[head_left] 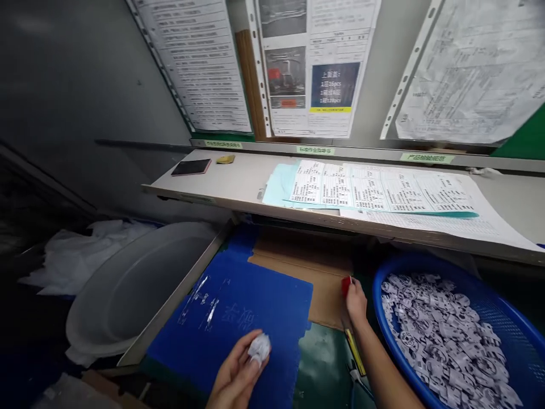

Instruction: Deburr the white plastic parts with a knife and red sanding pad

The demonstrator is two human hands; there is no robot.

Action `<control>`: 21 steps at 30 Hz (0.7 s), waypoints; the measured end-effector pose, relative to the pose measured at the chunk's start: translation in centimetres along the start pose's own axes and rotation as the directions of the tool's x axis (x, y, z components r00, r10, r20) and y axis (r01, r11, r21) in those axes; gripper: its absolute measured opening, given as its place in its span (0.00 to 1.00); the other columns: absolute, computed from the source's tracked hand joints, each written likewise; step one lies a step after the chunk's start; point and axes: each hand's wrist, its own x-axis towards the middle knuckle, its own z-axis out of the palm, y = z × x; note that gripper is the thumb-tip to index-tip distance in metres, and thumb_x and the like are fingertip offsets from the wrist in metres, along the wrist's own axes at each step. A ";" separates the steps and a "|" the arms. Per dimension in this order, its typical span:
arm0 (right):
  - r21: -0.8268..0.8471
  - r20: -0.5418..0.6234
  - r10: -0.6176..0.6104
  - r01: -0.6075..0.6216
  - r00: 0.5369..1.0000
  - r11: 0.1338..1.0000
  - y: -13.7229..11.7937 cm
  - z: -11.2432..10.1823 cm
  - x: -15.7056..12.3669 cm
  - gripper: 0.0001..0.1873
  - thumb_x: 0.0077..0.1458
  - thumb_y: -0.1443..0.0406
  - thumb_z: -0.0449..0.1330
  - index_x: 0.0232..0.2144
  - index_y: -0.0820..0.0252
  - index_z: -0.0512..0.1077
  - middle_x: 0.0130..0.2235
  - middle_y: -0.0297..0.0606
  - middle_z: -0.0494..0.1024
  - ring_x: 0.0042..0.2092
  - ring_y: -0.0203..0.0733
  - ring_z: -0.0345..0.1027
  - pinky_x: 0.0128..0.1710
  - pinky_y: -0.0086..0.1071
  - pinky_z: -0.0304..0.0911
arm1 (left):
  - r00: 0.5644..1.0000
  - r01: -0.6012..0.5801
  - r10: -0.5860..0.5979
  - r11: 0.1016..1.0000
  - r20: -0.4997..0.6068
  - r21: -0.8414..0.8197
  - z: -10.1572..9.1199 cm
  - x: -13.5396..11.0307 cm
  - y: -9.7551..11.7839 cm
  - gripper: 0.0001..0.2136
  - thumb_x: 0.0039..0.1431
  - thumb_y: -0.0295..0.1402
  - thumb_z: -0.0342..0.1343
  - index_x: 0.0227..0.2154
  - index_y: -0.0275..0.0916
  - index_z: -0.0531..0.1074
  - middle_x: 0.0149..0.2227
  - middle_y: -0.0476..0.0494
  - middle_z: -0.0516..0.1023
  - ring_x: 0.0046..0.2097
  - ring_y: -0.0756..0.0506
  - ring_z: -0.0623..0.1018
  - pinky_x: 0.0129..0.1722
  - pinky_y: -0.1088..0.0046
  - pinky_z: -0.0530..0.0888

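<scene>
My left hand is closed around a small white plastic part, pinched between thumb and fingers above the blue sheet. My fingers hide some of it, so its exact shape cannot be made out. Farther right, my right hand grips a small red object at the edge of the brown cardboard. Most of the red object is covered by the fingers. Beside my right forearm lie a yellow stick-shaped tool and what looks like pliers or snips.
A blue basket full of white plastic parts stands at the right. To the left is a large pale tub. The shelf above the bench carries a dark phone-like object and papers.
</scene>
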 end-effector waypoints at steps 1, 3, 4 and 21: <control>0.052 0.081 0.011 -0.015 0.997 0.999 -0.4 0.2 -1.9 0.17 0.65 0.57 0.53 0.49 0.62 0.70 0.48 0.43 0.76 0.45 0.43 0.73 0.45 0.41 0.71 | 0.997 -0.044 0.044 0.999 0.060 0.010 1.1 -0.1 0.5 0.26 0.40 0.42 0.72 0.46 0.42 0.79 0.50 0.37 0.79 0.57 0.29 0.73 0.61 0.54 0.67; 0.155 0.245 0.016 -0.055 0.969 0.986 -1.2 0.3 -6.2 0.18 0.65 0.57 0.50 0.44 0.63 0.73 0.43 0.44 0.79 0.40 0.41 0.75 0.40 0.37 0.73 | 0.975 -0.106 0.098 0.994 0.200 0.031 3.3 -0.2 1.5 0.25 0.43 0.37 0.72 0.47 0.40 0.78 0.51 0.36 0.78 0.56 0.31 0.74 0.60 0.56 0.66; 0.198 0.307 0.010 -0.074 0.952 0.977 -1.8 0.2 -8.4 0.17 0.63 0.56 0.52 0.42 0.63 0.73 0.41 0.44 0.80 0.38 0.40 0.75 0.37 0.34 0.73 | 0.954 -0.135 0.121 0.990 0.275 0.032 4.3 -0.2 1.9 0.24 0.44 0.36 0.71 0.47 0.39 0.78 0.50 0.35 0.78 0.55 0.33 0.74 0.59 0.57 0.66; -0.210 0.249 -0.925 0.948 0.288 0.239 -9.1 -4.2 -20.6 0.26 0.69 0.56 0.45 0.66 0.54 0.57 0.65 0.48 0.61 0.63 0.52 0.58 0.57 0.50 0.63 | 0.570 -0.575 0.471 0.814 0.673 -0.083 12.2 -3.5 4.0 0.25 0.42 0.25 0.72 0.47 0.42 0.78 0.49 0.40 0.77 0.50 0.39 0.77 0.50 0.66 0.76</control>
